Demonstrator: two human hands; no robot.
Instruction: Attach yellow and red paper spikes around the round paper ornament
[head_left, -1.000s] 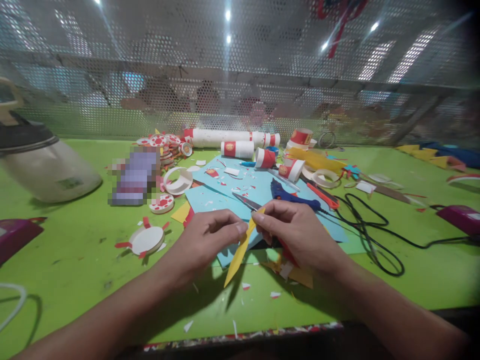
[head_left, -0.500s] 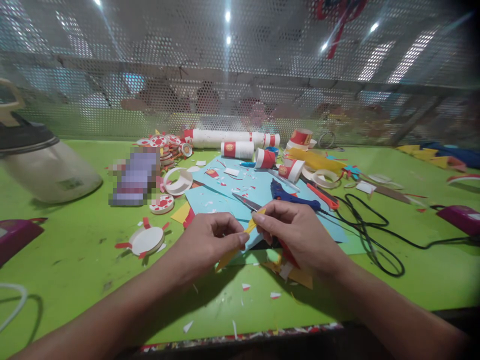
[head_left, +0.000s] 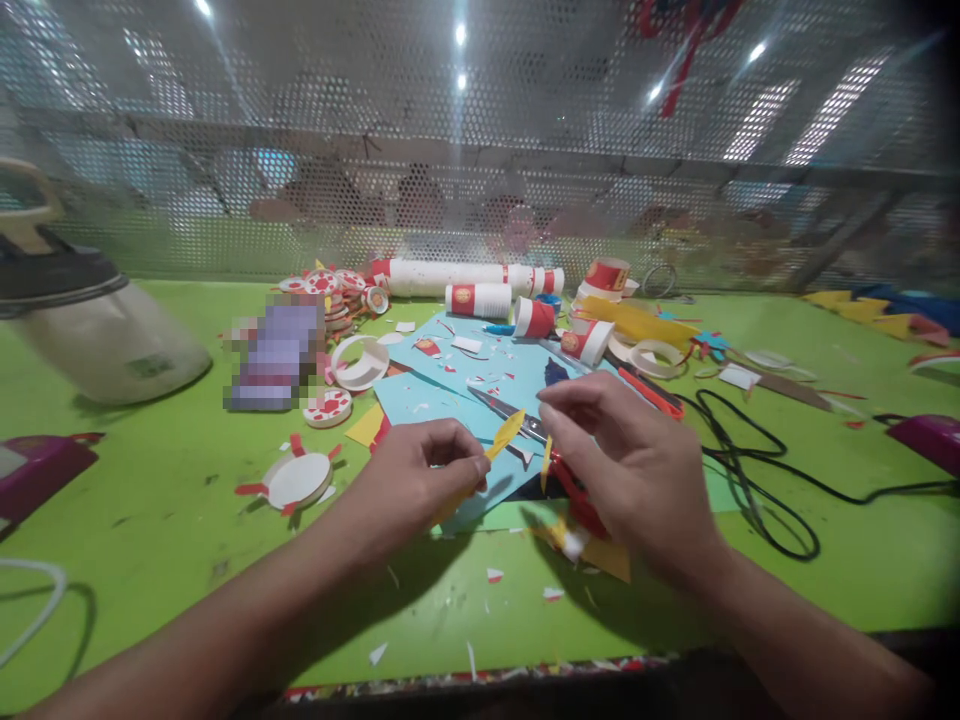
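My left hand (head_left: 424,470) is closed, its thumb and index finger pinching a narrow, pointed piece of yellow paper (head_left: 508,432). To its right, my right hand (head_left: 626,450) has thumb and forefinger close together. A thin yellow paper strip (head_left: 546,465) hangs just below that thumb; the exact contact is hard to see. Under the right hand lie scissors (head_left: 574,490) with red handles, partly hidden, their blades pointing up and left over light-blue paper sheets (head_left: 420,400). Yellow scraps (head_left: 607,555) lie below the right hand.
A glue gun (head_left: 555,370) is mostly covered by my right hand; a black cord (head_left: 750,470) loops at right. Paper cups (head_left: 478,300) and a long white-and-red tube (head_left: 450,277) lie behind. At left are a white disc with red tabs (head_left: 298,481), a blurred phone-like object (head_left: 277,350) and a large jug (head_left: 105,345).
My right hand has come away from the yellow piece and moved right, and a thin strip now shows beneath its thumb. My left hand keeps its pinch.
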